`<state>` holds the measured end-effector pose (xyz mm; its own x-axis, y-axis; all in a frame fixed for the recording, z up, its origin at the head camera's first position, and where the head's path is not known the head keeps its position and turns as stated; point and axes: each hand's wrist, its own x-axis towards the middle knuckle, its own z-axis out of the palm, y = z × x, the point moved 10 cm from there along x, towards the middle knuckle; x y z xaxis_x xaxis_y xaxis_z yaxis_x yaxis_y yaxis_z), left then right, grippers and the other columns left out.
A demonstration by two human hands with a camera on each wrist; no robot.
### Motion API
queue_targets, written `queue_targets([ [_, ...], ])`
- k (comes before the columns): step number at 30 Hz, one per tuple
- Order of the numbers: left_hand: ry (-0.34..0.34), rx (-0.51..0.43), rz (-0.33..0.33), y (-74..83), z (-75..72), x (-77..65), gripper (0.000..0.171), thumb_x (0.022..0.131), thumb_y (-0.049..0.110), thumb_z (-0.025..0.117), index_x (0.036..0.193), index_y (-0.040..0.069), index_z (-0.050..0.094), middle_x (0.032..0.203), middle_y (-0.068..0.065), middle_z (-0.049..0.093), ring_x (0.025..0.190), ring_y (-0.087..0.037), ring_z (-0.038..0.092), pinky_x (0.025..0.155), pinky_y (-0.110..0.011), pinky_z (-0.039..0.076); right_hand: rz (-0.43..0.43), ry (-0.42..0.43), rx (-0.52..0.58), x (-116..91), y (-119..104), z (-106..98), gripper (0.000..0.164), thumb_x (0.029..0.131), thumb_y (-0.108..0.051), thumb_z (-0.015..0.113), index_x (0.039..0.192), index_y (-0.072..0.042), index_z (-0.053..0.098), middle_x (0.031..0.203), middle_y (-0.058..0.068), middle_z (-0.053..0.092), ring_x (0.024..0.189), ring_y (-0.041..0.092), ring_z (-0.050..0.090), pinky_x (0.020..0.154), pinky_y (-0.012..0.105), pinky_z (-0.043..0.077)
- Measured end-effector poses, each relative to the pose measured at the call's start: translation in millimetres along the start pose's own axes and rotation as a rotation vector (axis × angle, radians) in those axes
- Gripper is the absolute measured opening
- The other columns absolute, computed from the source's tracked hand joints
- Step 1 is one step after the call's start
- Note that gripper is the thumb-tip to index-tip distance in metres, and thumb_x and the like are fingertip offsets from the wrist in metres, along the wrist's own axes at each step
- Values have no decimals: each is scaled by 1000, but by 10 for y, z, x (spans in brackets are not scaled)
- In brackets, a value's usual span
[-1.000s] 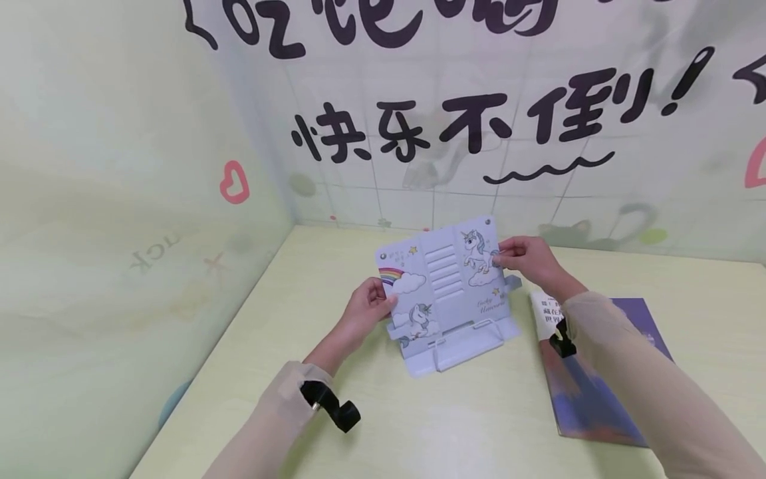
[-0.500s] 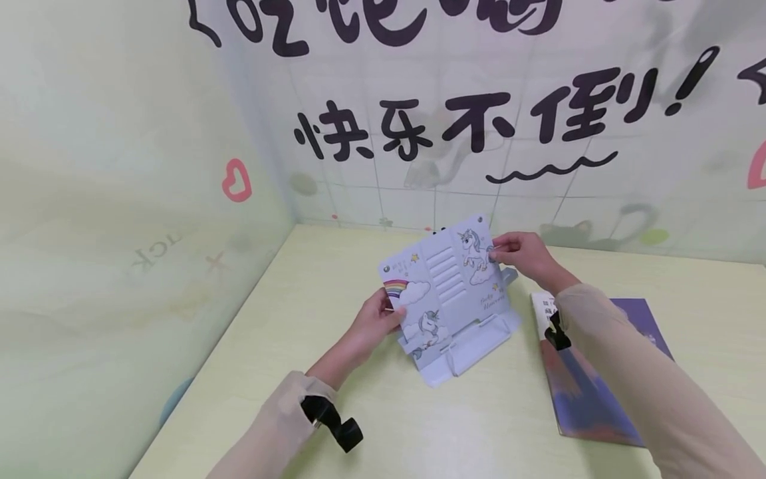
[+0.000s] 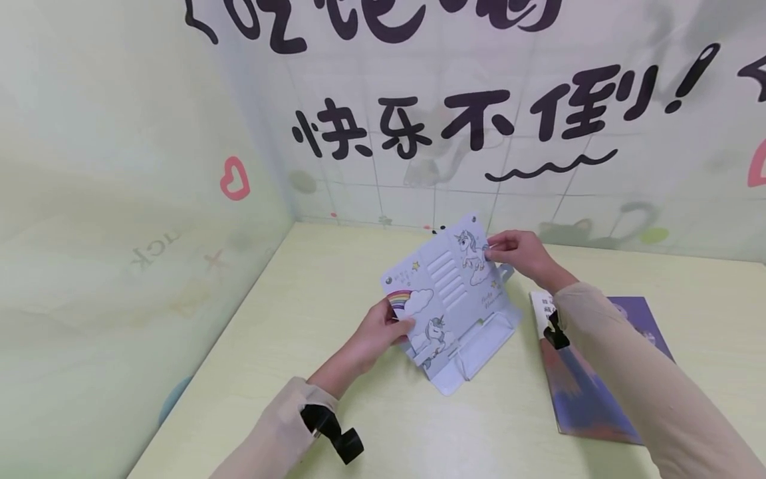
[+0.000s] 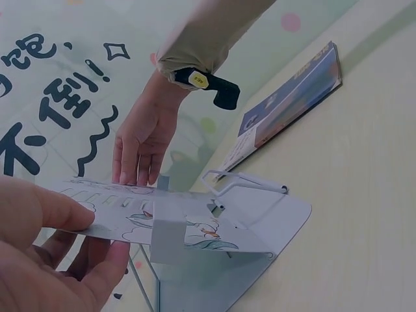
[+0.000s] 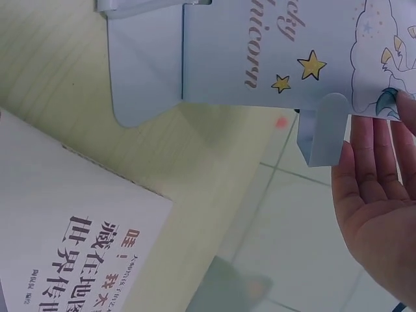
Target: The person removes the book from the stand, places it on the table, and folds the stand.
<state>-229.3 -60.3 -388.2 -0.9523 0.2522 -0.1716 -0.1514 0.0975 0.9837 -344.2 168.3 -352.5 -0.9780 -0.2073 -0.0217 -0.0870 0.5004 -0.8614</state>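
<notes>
A pale lilac book stand (image 3: 450, 293) printed with unicorns, a rainbow and stars leans back on the table, turned at an angle. My left hand (image 3: 376, 330) pinches its left edge, thumb on the front and fingers behind. On the opposite edge my right hand (image 3: 522, 254) pinches the panel near the upper unicorn. In the left wrist view a wire page holder (image 4: 244, 182) rises over the stand's bottom ledge, and support wires show behind the panel. A bent side tab (image 5: 323, 133) sticks out near my right fingers in the right wrist view.
A book (image 3: 592, 379) with a purple, blue and orange cover lies flat to the right, partly under my right forearm. The pale wooden table (image 3: 299, 286) meets a printed wall sheet (image 3: 419, 186) at the back and another at the left.
Both hands have turned the book stand anticlockwise. Its left side has come lower and nearer, while the right hand has shifted slightly left and up. The book has stayed in place.
</notes>
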Motion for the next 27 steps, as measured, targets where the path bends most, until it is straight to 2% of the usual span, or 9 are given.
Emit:
queue_targets([
  [2,-10,-3,-4,-11,8,0,35,91,0,52,125,-5,45,109,-19,57,89,-22,59,81,-35,53,-1,-7,3,-16,3,-3,37,88,-11,64,118,8,55,104,20,63,81,8,58,78,21,46],
  [5,-23,0,-10,-21,13,3,35,92,1,52,126,-3,45,109,-18,58,90,-22,60,82,-35,52,-4,-31,-5,-46,7,-10,39,87,-12,65,120,6,55,107,21,61,89,16,58,82,26,46],
  [9,-37,1,-10,-27,15,8,35,93,2,52,127,-2,44,111,-17,57,92,-22,60,84,-35,52,-34,-48,-51,-110,-11,-76,40,87,-13,66,121,5,55,107,21,61,94,22,57,81,24,47],
  [14,-46,-6,-11,-40,20,9,36,93,2,51,128,-2,43,112,-17,57,93,-22,59,84,-35,52,-66,-76,-76,-296,-26,-120,40,86,-13,67,118,7,56,102,18,63,88,15,59,75,18,49],
  [21,-60,-13,12,-31,34,24,36,94,1,50,129,-1,42,114,-18,57,95,-23,60,85,-35,51,-110,-207,-110,-627,-25,44,36,83,-8,69,113,9,59,88,9,65,81,17,61,70,20,51],
  [27,-55,-6,12,-41,28,25,36,93,2,50,129,-1,42,113,-18,57,94,-23,60,85,-36,51,-124,-300,-81,-838,-40,340,32,81,-4,70,107,12,60,81,6,65,75,18,60,67,22,52],
])
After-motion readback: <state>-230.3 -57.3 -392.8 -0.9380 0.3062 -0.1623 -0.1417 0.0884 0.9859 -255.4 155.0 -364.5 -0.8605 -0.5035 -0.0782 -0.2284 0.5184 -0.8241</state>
